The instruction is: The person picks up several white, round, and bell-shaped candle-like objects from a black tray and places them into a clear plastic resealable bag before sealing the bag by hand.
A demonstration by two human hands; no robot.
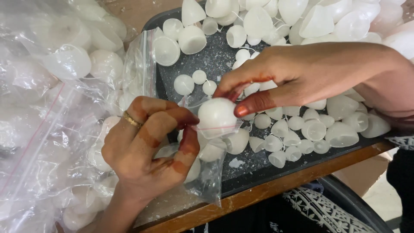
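Note:
My right hand (302, 75) pinches a white dome-shaped plastic piece (216, 114) between thumb and forefinger at the mouth of a small clear zip bag (209, 172). My left hand (148, 146), with a gold ring on one finger, grips the bag's open top edge and holds it up. Several white pieces show inside the bag. Both hands meet over the near left part of a dark tray (250, 172).
Many loose white domes and small balls (297, 129) lie heaped across the tray, thickest at the far right. Filled clear zip bags (56, 86) pile up on the left. A wooden table edge (276, 185) runs along the front, with patterned cloth below.

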